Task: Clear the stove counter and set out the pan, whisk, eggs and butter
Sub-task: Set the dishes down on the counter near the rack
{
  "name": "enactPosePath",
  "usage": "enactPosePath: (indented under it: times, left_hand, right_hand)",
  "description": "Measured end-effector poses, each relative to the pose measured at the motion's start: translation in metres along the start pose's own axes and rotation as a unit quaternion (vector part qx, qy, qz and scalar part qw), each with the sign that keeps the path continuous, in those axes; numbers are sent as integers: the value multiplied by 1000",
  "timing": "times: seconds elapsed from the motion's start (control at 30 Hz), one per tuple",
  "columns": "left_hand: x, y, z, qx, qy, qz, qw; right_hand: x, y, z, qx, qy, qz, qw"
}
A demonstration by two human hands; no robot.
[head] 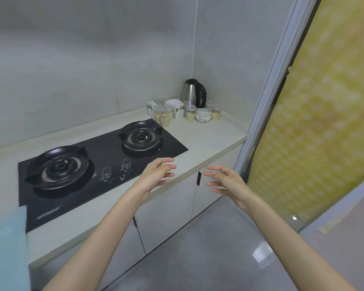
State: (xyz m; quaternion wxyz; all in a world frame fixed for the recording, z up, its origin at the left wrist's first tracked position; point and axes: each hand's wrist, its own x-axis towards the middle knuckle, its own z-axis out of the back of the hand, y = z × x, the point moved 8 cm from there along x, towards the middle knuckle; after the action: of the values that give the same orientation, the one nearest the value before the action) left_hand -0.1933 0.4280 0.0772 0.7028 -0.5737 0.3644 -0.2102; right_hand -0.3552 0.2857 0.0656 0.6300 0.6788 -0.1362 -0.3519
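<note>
Left hand [158, 175] and right hand [227, 181] are both raised, fingers spread and loosely bent, palms facing each other, apart, holding nothing. The left is at the front edge of the counter [208, 133], just right of the knobs [126, 163] of the black two-burner stove [172, 145], and the right is off that edge, before the cabinet doors [170, 204]. A kettle [192, 92], several jars [165, 116] and a white bowl [203, 115] are bunched in the counter's far right corner against the wall. A blue cloth [6, 244] shows at its near left end.
</note>
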Motion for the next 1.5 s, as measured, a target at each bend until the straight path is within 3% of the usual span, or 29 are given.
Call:
enactPosePath:
  times: [0.37, 0.5, 0.63, 0.97, 1.1, 1.5]
  left_hand:
    - [216, -36, -44, -4, -31, -15, 999]
    - [309, -56, -56, 9, -57, -60, 997]
    - [402, -74, -60, 17, -76, -53, 996]
    - [559, -48, -97, -47, -81, 91, 991]
    - [597, -24, -116, -89, -85, 157, 980]
    - [659, -4, -155, -200, -119, 217, 948]
  right_hand:
    - [210, 41, 86, 25, -6, -12, 1000]
    - [300, 48, 117, 58, -12, -48, 997]
    - [383, 57, 147, 92, -9, -98, 991]
    - [545, 52, 188, 184, 19, -198, 963]
    - [606, 31, 188, 150, 25, -253, 955]
    - [693, 7, 171, 116, 94, -320, 936]
